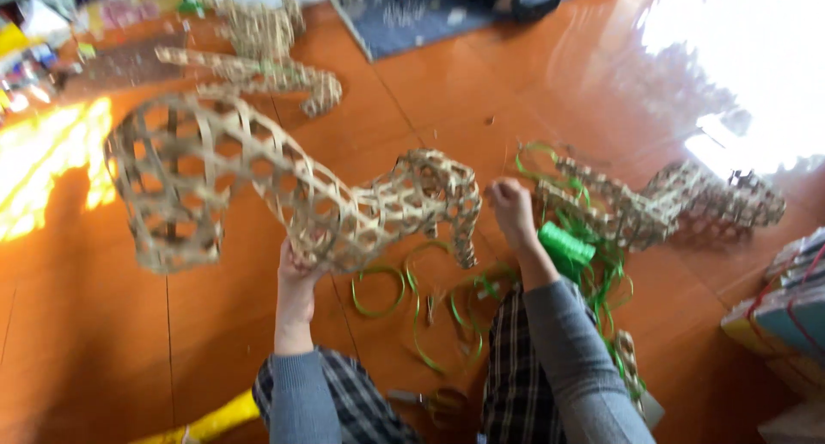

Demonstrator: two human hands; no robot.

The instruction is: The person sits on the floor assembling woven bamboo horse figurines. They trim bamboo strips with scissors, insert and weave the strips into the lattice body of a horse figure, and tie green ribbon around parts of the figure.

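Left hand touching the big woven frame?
Touching. Head view shows the left hand gripping the woven frame from below, fingers wrapped on its lattice.

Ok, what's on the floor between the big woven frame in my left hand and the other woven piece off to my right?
In the head view, between the woven frame and the woven piece come your right hand, a green ribbon spool and loose green ribbon loops on the orange floor.

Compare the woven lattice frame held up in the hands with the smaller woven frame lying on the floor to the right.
The held frame is larger and raised off the floor, gripped underneath by the left hand; the floor frame is smaller and lies flat. Green strips tangle around the floor frame, none on the held frame. Both are tan open lattice.
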